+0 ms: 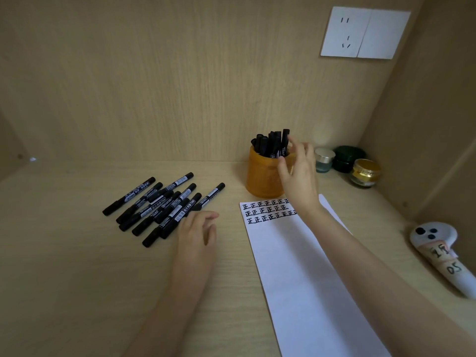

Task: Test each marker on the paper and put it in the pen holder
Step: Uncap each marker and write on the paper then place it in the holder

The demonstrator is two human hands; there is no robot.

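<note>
The right hand (298, 173) hovers at the orange pen holder (260, 179), centre right, fingers spread, gripping nothing; that drop-in looks done; the left hand (198, 233), fingers loosely bent, rests beside the markers (164, 205) centre left; next, one needs lifting, uncapping, testing on the paper (291, 266).

Illumination is dim, warm and diffuse. Shadows are soft. Wide-angle distortion bends the frame edges. The right hand (298, 173) shows motion blur.
</note>
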